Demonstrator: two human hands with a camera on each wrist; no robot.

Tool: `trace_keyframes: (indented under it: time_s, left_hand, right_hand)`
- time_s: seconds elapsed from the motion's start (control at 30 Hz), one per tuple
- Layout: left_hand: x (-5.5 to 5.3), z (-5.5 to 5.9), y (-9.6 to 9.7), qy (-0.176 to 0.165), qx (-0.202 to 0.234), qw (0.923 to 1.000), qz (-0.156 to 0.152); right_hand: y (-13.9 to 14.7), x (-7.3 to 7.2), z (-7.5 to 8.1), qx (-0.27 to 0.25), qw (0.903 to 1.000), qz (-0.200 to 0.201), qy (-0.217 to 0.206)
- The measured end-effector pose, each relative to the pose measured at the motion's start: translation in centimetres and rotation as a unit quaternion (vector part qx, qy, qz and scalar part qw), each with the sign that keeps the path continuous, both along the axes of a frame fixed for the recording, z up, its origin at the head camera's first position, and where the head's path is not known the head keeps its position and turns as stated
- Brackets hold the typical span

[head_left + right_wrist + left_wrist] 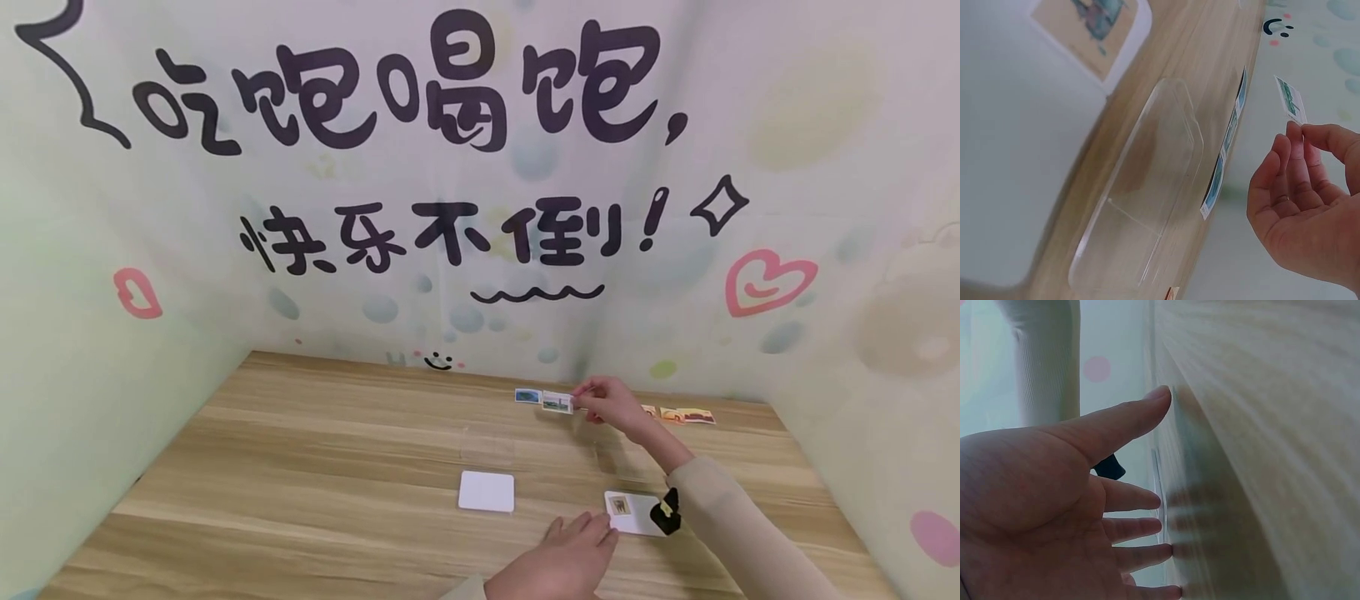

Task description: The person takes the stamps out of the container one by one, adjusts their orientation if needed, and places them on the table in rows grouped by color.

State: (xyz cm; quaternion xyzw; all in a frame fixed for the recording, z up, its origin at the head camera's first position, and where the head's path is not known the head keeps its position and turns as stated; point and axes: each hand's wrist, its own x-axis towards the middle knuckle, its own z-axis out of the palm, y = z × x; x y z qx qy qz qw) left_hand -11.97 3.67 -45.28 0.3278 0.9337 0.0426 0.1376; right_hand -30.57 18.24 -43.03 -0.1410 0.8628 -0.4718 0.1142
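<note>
My right hand (611, 406) pinches a small green-and-white stamp (1291, 100) by its edge between thumb and fingertips, raised above the table. Beneath it lies a row of bluish stamps (1230, 134); one blue stamp (528, 396) shows left of the held one in the head view. The left hand (566, 557) is spread low, its straight fingers at the near left edge of a white card (639, 521). A brown stamp (620, 505) sits on that card's left part. At the card's right end is a black object (664, 515) of unclear kind.
A blank white card (486, 492) lies left of the hands. Clear plastic pieces (487, 446) (1141, 181) rest on the wooden table (300, 475). Several orange stamps (697, 415) lie at the back right. A printed cloth (375, 175) hangs behind and beside the table.
</note>
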Motion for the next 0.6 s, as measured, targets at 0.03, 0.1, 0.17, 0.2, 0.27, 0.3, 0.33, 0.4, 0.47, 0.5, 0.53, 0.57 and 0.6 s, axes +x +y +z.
trace_keyframes:
  time_s: [0.03,0.1,0.17,0.2,0.27,0.3,0.33,0.4,0.47,0.5,0.53,0.57,0.6]
  left_hand:
    - [0.0,0.0,0.0,-0.006,-0.002,1.0,-0.001]
    - [0.0,-0.1,0.0,-0.015,0.0,0.9999,0.003]
    - [-0.1,-0.2,0.1,-0.017,0.001,0.9998,0.002]
    - [-0.1,-0.2,0.1,-0.018,0.002,0.9998,0.003]
    - [0.0,-0.1,0.1,-0.01,0.004,0.9999,0.002]
    - [0.0,-0.1,0.0,-0.006,0.005,1.0,0.0]
    - [0.1,-0.1,0.0,0.0,0.006,1.0,-0.002]
    - [0.0,-0.1,0.0,0.006,0.007,1.0,-0.004]
    - [0.0,-0.2,0.0,0.013,0.007,0.9999,-0.005]
    - [0.0,-0.2,0.0,0.015,0.006,0.9999,-0.003]
    - [0.0,-0.2,0.0,0.014,0.005,0.9999,-0.003]
    - [-0.1,-0.3,0.0,0.01,0.005,0.9999,-0.001]
    - [-0.1,-0.3,0.0,0.009,0.003,1.0,0.002]
  right_hand:
    - [-0.1,-0.1,0.0,0.001,1.0,0.0,-0.001]
    - [-0.2,-0.3,0.0,0.0,1.0,0.001,-0.005]
    - [-0.3,-0.5,-0.1,-0.001,1.0,0.002,-0.008]
    - [-0.3,-0.5,0.0,-0.003,1.0,0.005,-0.008]
    - [-0.4,-0.8,-0.1,-0.008,0.9999,0.004,-0.01]
    - [-0.4,-0.9,-0.1,-0.009,0.9999,0.005,-0.008]
    - [-0.5,-1.0,-0.2,-0.011,0.9999,0.006,-0.007]
    - [-0.6,-1.2,-0.4,-0.013,0.9999,0.007,-0.005]
    - [-0.7,-1.5,-0.6,-0.015,0.9998,0.011,-0.003]
    - [-0.8,-1.7,-0.7,-0.017,0.9998,0.012,-0.005]
    - [-0.9,-1.8,-0.8,-0.02,0.9997,0.012,-0.007]
    - [-1.0,-1.9,-0.9,-0.022,0.9996,0.014,-0.009]
    - [-1.1,-2.1,-1.0,-0.022,0.9996,0.015,-0.012]
